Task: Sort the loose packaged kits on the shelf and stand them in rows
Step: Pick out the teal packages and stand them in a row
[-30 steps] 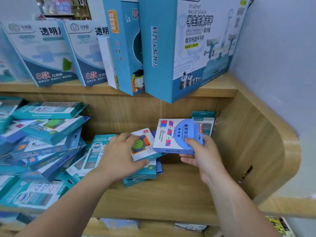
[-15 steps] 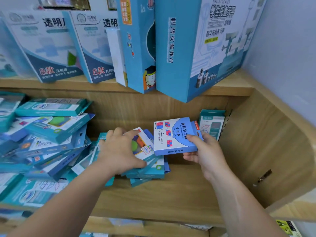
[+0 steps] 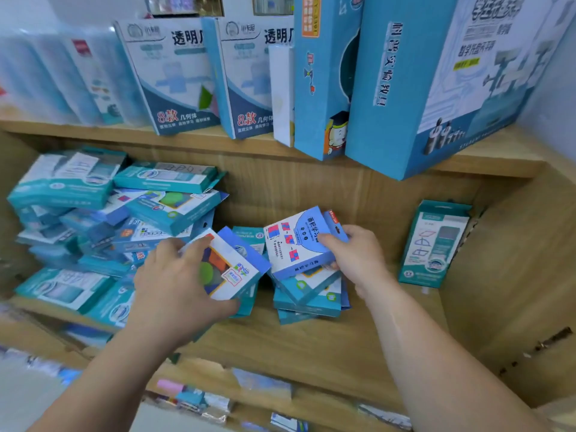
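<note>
On the wooden shelf (image 3: 311, 341) my left hand (image 3: 174, 288) grips a white-and-blue kit with coloured shapes (image 3: 230, 269), lifted and tilted over the jumble. My right hand (image 3: 355, 260) holds a blue kit with red and blue squares (image 3: 296, 241) by its right edge, above a small flat stack of kits (image 3: 308, 297). A big untidy heap of teal kits (image 3: 103, 219) fills the shelf's left half. One teal kit (image 3: 434, 244) stands upright against the back at the right.
The shelf's right side wall (image 3: 511, 275) closes the bay. Bare board lies between the small stack and the standing kit. Large blue boxes (image 3: 420, 82) on the upper shelf overhang the bay. More goods lie on the shelf below (image 3: 261, 385).
My left hand has lifted the shapes kit off the pile and tilted it. My right hand's kit has shifted left, away from the upright teal kit. The camera has turned left.
</note>
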`<action>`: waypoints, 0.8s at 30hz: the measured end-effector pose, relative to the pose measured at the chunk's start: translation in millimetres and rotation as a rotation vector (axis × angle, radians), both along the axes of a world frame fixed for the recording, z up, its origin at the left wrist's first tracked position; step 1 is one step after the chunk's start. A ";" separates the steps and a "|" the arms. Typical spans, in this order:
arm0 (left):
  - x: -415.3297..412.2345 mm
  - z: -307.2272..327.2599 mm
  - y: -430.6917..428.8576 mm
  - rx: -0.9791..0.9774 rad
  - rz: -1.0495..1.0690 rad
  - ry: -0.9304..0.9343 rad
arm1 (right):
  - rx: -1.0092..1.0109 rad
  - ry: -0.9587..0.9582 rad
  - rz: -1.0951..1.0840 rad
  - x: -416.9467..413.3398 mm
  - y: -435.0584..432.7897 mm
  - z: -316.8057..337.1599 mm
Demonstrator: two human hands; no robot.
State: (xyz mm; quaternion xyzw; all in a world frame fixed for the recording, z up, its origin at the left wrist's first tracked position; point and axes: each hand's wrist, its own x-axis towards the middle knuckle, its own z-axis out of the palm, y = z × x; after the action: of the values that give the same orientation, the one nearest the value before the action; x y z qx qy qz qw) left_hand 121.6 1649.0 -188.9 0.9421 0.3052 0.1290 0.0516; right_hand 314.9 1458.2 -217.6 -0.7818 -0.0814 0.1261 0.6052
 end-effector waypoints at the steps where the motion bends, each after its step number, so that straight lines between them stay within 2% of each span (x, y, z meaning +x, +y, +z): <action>1: -1.4 -1.4 0.0 -0.002 -0.001 -0.019 | -0.076 -0.056 -0.014 0.3 0.0 -2.8; 5: -0.3 -1.2 -5.6 -0.029 -0.001 -0.076 | -0.386 -0.220 -0.039 -3.5 -10.9 -12.3; 8: 11.5 7.8 -14.3 -0.083 -0.040 -0.160 | -0.487 -0.282 -0.024 -4.4 -14.1 -15.8; 11: 42.0 19.9 -23.8 -0.135 -0.143 -0.191 | -0.433 -0.273 -0.012 -0.4 -15.8 -18.2; 15: 93.9 24.6 -36.7 -0.214 -0.215 -0.049 | -0.320 -0.249 -0.036 -1.5 -21.9 -19.8; 20: 116.5 7.5 -39.8 -0.216 -0.261 0.059 | -0.297 -0.283 -0.048 -7.8 -24.9 -17.7; 21: 113.1 5.7 -34.1 -0.257 -0.260 0.021 | -0.305 -0.311 -0.071 -9.6 -25.9 -17.4; 24: 86.8 -3.9 -9.2 -0.379 -0.205 -0.248 | -0.349 -0.480 -0.104 -17.9 -25.6 -14.6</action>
State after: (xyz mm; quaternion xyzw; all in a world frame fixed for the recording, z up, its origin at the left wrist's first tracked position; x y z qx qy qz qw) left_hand 208.4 1639.8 -192.8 0.9186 0.2179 0.1781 0.2773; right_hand 296.9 1432.7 -232.2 -0.8846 -0.1591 -0.0811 0.4307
